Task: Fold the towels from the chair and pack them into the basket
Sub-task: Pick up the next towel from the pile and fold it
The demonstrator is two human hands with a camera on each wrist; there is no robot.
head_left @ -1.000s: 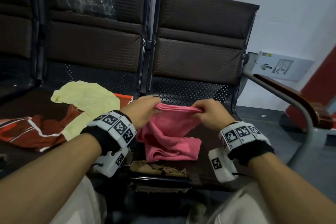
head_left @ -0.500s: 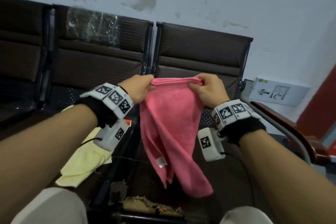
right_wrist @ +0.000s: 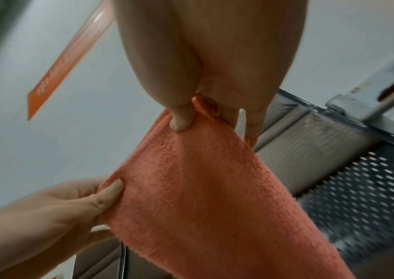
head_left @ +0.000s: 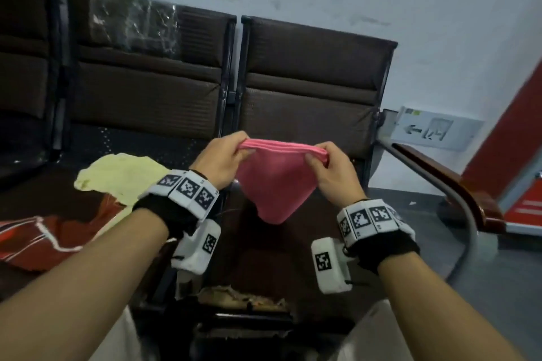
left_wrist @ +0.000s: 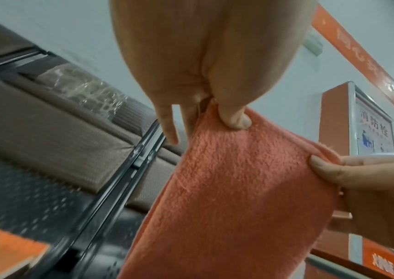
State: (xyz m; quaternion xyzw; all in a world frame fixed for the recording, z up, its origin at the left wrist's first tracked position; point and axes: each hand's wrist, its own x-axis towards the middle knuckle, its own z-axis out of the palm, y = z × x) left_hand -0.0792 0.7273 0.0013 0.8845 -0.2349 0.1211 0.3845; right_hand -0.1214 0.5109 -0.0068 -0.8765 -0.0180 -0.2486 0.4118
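Observation:
A pink towel (head_left: 274,184) hangs in the air above the right chair seat (head_left: 296,246), folded into layers with its top edge stretched level. My left hand (head_left: 225,160) pinches the top left corner, thumb in front (left_wrist: 235,120). My right hand (head_left: 331,167) pinches the top right corner, thumb pressed on the cloth (right_wrist: 181,120). In the wrist views the towel (left_wrist: 239,198) (right_wrist: 215,198) looks orange. A yellow towel (head_left: 120,176) and a red patterned cloth (head_left: 47,237) lie on the left seat. No basket is in view.
Dark brown chair backs (head_left: 308,82) stand against a pale wall. A curved metal armrest with a wooden top (head_left: 457,187) runs along the right. A worn object (head_left: 240,297) lies at the seat's front edge. My knees show at the bottom.
The towel was lifted off the seat, hung long half a second ago, and now hangs shorter and folded. Both hands have come lower while keeping hold of its top corners.

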